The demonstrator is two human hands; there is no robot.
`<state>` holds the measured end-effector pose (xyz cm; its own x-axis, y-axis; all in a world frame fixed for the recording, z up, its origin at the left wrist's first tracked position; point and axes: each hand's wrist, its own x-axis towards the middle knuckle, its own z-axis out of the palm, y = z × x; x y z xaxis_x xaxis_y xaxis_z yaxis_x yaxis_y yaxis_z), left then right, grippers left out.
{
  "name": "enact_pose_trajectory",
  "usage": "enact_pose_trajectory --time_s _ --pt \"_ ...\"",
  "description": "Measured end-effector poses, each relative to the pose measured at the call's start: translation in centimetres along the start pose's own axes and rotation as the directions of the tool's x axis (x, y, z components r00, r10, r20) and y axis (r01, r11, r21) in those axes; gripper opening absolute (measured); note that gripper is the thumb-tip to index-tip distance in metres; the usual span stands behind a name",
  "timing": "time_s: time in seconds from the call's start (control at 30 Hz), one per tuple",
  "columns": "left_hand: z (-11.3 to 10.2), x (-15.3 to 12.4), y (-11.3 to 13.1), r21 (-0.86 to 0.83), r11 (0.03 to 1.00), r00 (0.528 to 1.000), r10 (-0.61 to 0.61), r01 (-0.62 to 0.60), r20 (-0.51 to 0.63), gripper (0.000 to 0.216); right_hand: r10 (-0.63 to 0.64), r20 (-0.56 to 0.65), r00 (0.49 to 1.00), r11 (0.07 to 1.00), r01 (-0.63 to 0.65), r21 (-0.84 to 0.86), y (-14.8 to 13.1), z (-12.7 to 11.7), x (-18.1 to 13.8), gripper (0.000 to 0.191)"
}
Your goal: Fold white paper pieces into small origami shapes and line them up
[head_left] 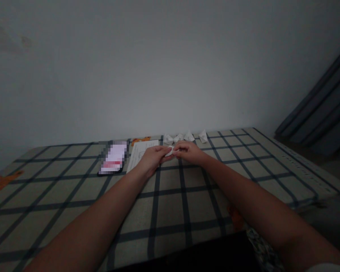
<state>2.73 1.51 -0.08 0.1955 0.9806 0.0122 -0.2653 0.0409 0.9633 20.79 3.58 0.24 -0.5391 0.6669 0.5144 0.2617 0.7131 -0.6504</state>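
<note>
Between my two hands is a small folded piece of white paper (pixel 170 152), pinched from both sides. My left hand (pixel 152 158) grips its left end between thumb and fingers. From the right, my right hand (pixel 190 152) holds the other edge with thumb and forefinger. Just beyond the hands stand several folded paper pieces with pointed tops, among them one (pixel 189 136) behind my right hand and another (pixel 203 136) a little apart on the right. A printed sheet (pixel 136 155) lies flat by my left hand, partly covered by it. The held paper's exact shape is mostly hidden by fingers.
A phone (pixel 113 158) with a lit, blurred screen lies left of the sheet. Everything rests on a checked cloth (pixel 170 204) with orange animal prints. A pale wall (pixel 170 75) rises behind the far edge. A dark curtain (pixel 323 98) hangs at the right.
</note>
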Motion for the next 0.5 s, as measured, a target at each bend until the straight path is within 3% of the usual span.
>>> enact_pose_trajectory --time_s 0.2,0.33,0.5 --pt "-0.4 0.3 0.1 0.027 0.999 1.000 0.024 -0.024 0.017 0.021 -0.012 -0.001 1.000 0.999 0.012 0.042 -0.1 0.0 0.0 0.016" --pt "-0.5 0.3 0.3 0.163 0.985 0.997 0.063 -0.056 -0.038 0.027 0.093 0.026 0.995 0.984 -0.096 0.149 0.3 0.1 -0.1 0.016" --pt "-0.7 0.1 0.2 0.379 0.920 0.995 0.102 -0.099 0.012 0.031 0.229 -0.061 0.972 0.922 -0.196 0.334 1.3 0.5 0.0 0.028"
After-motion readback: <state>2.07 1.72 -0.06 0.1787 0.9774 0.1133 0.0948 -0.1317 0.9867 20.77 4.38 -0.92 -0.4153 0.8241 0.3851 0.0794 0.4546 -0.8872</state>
